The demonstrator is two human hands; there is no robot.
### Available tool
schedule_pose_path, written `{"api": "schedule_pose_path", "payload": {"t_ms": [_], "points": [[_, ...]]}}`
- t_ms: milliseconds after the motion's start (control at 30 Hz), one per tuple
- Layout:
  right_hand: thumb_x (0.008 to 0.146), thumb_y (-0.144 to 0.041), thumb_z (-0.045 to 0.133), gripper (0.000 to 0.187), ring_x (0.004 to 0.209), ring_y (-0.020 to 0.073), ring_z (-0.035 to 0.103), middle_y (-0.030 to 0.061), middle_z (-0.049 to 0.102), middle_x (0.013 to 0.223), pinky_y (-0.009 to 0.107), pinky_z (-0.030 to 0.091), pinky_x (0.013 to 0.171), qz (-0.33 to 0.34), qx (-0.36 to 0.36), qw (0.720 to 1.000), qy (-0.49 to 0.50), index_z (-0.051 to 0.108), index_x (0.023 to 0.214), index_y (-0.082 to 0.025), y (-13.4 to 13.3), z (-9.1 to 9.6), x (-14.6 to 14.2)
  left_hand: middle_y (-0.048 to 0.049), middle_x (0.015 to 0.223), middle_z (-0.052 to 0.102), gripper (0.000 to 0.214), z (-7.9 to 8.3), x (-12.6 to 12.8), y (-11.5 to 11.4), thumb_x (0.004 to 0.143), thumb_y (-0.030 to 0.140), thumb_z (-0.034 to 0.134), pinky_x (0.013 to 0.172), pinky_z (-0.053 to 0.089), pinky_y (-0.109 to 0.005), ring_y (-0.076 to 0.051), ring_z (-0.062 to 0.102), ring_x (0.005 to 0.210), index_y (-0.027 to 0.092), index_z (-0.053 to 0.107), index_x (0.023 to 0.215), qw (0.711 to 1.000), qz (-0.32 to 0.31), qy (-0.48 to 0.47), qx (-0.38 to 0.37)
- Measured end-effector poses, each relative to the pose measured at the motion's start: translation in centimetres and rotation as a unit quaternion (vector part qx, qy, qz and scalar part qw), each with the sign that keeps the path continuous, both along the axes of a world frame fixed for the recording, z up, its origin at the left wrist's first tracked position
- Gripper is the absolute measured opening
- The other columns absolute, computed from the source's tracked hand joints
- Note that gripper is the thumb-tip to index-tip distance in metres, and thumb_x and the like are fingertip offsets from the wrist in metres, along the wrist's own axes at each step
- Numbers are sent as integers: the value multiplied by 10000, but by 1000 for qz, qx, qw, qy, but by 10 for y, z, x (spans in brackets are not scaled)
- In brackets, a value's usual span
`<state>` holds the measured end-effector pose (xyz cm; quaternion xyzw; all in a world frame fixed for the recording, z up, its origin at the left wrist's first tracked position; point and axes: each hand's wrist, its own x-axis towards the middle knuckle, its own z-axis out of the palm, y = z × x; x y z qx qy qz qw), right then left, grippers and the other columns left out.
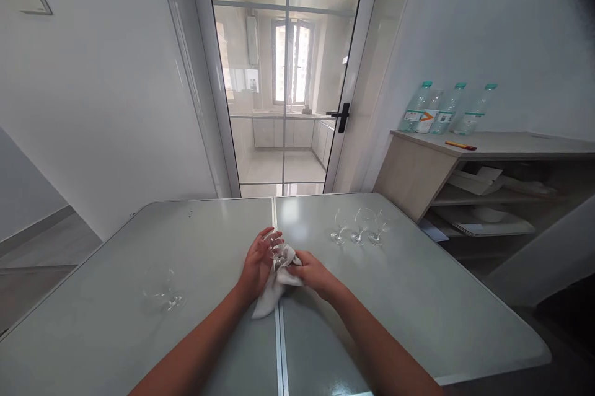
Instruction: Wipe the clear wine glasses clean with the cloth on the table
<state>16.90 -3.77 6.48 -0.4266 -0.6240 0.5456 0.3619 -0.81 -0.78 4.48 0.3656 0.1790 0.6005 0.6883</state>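
My left hand point(258, 263) is closed around the bowl of a clear wine glass point(273, 243), held tilted above the middle of the table. My right hand point(312, 272) grips a white cloth point(269, 298) and presses it against the glass's lower part. The cloth hides much of the stem and foot, and one end of it hangs down toward the table seam. On the left part of the table stands another wine glass point(171, 294), apart from both hands. To the right, further back, three more wine glasses point(357, 228) stand in a row.
The grey-green table point(223, 352) has a metal-edged seam down its middle. Behind it is a glass door point(260, 160) with a black handle point(343, 117). At right, a shelf unit point(418, 167) carries several plastic bottles point(446, 112) and an orange-yellow stick-like item point(459, 145).
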Motion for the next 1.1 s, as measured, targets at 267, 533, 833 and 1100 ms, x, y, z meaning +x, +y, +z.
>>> {"api": "schedule_pose_path", "payload": {"t_ms": [267, 533, 833, 1100], "points": [[648, -141, 615, 232, 659, 130, 456, -29, 572, 755, 244, 328, 618, 32, 29, 999, -14, 605, 874, -190, 0, 5, 7, -124, 1290, 628, 477, -2, 1, 0, 869, 437, 738, 925, 477, -360, -263, 609, 1146, 237, 615, 1284, 999, 16, 23, 16], [755, -256, 686, 116, 703, 158, 524, 0, 648, 779, 259, 347, 660, -43, 90, 991, -87, 653, 841, -186, -2, 2, -2, -150, 1318, 622, 634, -3, 2, -2, 759, 465, 842, 1040, 435, -430, -306, 600, 1194, 218, 613, 1297, 997, -64, 44, 30], [836, -535, 665, 358, 666, 130, 442, -19, 559, 732, 246, 347, 623, -31, -37, 998, 47, 662, 869, -179, 1, 5, 3, -124, 1290, 637, 509, -3, -2, 1, 847, 472, 758, 978, 470, -380, -262, 620, 1145, 231, 623, 1274, 1000, -2, 9, 18], [731, -241, 622, 172, 682, 132, 481, -26, 599, 742, 231, 352, 626, -39, -39, 997, 51, 680, 874, -166, 0, 6, 5, -111, 1298, 635, 454, -3, -3, 5, 893, 470, 702, 961, 472, -354, -233, 626, 1117, 239, 623, 1276, 999, 47, 11, 16]]}}
